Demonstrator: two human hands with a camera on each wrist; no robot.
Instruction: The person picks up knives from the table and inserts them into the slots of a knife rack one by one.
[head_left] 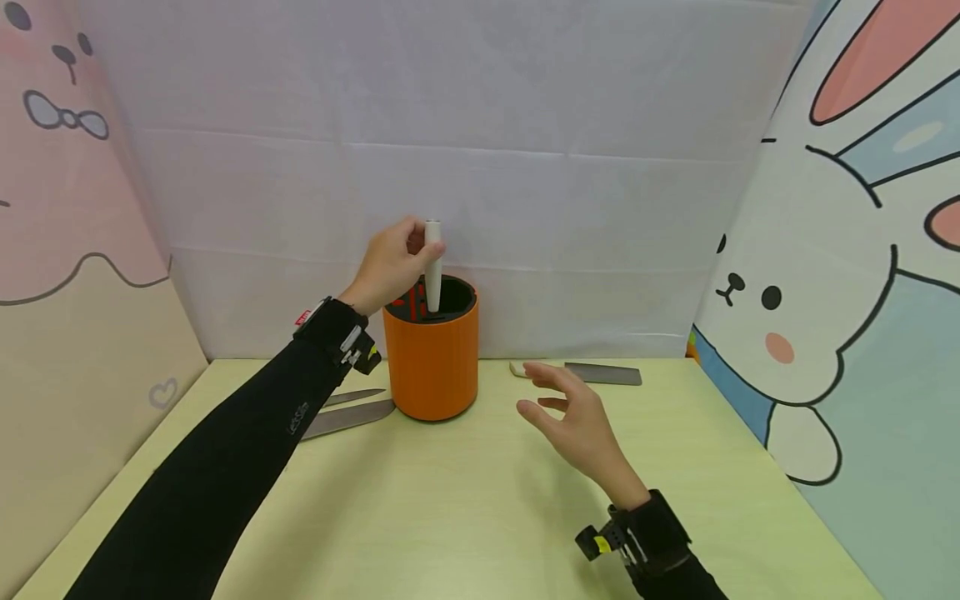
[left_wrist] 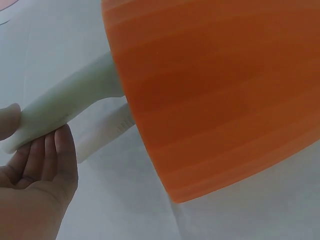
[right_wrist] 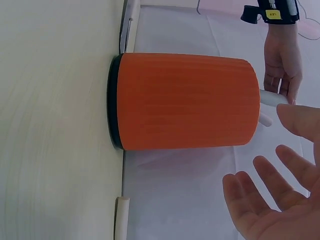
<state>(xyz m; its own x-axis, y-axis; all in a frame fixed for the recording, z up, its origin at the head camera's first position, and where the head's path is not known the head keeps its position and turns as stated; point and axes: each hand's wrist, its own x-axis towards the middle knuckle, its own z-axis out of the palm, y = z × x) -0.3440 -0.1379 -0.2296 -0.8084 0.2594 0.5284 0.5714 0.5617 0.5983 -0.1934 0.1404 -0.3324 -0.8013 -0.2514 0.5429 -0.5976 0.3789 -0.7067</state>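
My left hand pinches the pale handle of a knife between thumb and fingers. That knife stands upright in an orange knife block, its blade hidden inside. In the left wrist view, the fingers curl under the handle near its end. A second pale handle pokes out of the block behind it, and also shows in the right wrist view. My right hand hovers above the table to the right of the block, fingers spread and loosely bent, holding nothing.
Left of the block, two knife blades lie on the pale table, partly hidden by my left sleeve. Back right, a broad-bladed knife with a pale handle lies flat. A white cloth backdrop rises behind, with cartoon-printed panels at both sides.
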